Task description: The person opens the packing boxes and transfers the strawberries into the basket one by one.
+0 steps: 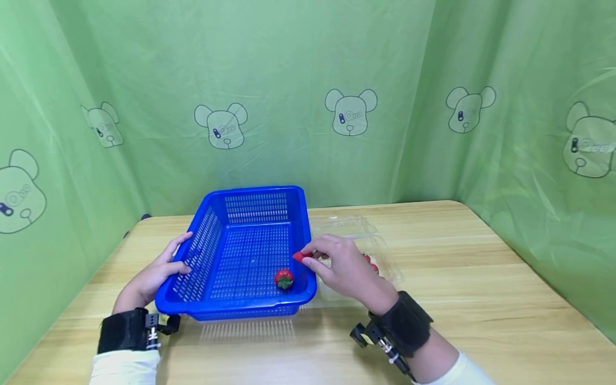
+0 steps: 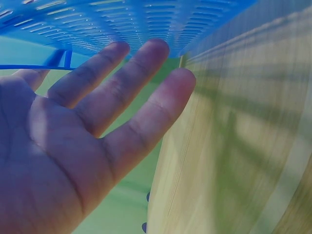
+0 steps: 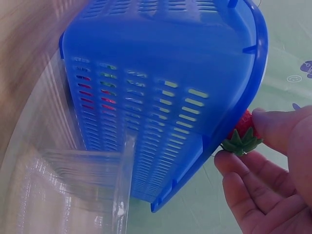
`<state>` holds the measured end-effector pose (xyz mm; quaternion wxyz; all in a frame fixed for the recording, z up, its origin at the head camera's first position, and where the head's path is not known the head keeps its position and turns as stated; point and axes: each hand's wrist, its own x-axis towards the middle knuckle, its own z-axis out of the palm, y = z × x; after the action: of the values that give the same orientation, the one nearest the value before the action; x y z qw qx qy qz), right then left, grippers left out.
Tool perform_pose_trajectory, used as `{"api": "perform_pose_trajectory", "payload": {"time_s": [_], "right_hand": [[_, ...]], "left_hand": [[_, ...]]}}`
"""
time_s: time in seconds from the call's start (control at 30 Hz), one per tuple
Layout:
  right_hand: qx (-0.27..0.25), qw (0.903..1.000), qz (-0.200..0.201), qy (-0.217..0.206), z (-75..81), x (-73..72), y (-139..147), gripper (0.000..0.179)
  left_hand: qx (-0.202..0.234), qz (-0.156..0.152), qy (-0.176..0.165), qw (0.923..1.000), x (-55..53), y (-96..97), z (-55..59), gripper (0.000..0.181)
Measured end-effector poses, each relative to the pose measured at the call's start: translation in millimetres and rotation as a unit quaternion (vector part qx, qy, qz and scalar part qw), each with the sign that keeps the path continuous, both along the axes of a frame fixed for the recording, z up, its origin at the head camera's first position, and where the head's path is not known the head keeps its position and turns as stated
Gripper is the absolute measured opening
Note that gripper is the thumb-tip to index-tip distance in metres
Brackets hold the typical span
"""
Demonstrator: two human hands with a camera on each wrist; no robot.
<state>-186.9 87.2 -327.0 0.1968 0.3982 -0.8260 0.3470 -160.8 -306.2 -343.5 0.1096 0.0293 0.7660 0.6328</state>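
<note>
A blue plastic basket (image 1: pixel 252 305) with slotted walls stands left of centre, one strawberry (image 1: pixel 283 278) lying in its near right corner. My left hand (image 1: pixel 156 275) holds the basket's left rim, thumb over the edge; in the left wrist view three fingers (image 2: pixel 141 114) stretch along the outside of the slotted wall. Between thumb and fingertips, my right hand (image 1: pixel 344 267) pinches another strawberry (image 3: pixel 242 134) by the right rim. Its green leaves point toward the right palm and its red tip toward the basket's inside.
Right of the basket, an opened clear plastic box (image 1: pixel 390 262) holds more strawberries (image 1: pixel 372 266), partly hidden behind my right hand. Its clear lid (image 1: pixel 344 225) lies farther back. A green curtain (image 1: pixel 289 80) hangs behind the wooden table (image 1: pixel 481 299).
</note>
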Motion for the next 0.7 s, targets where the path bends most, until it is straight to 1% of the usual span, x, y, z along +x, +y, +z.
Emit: {"api": "perform_pose_trajectory", "payload": {"time_s": [0.23,0.47,0.7], "right_hand": [[-0.007,0.9999,0.007,0.006,-2.2,-0.5,-2.1,0.009],[-0.018,0.9996,0.021,0.010,-3.4,1.1,-4.2,0.009],[-0.009,0.9996,0.026,0.003,-3.5,3.2,-6.7,0.010]], "left_hand": [[0.003,0.003,-0.005,1.0000,0.3,0.6,0.0,0.086],[0.005,0.000,-0.001,1.0000,-0.3,-0.6,-1.4,0.085],[0.007,-0.003,0.000,1.0000,-0.2,-0.8,-1.5,0.086]]}}
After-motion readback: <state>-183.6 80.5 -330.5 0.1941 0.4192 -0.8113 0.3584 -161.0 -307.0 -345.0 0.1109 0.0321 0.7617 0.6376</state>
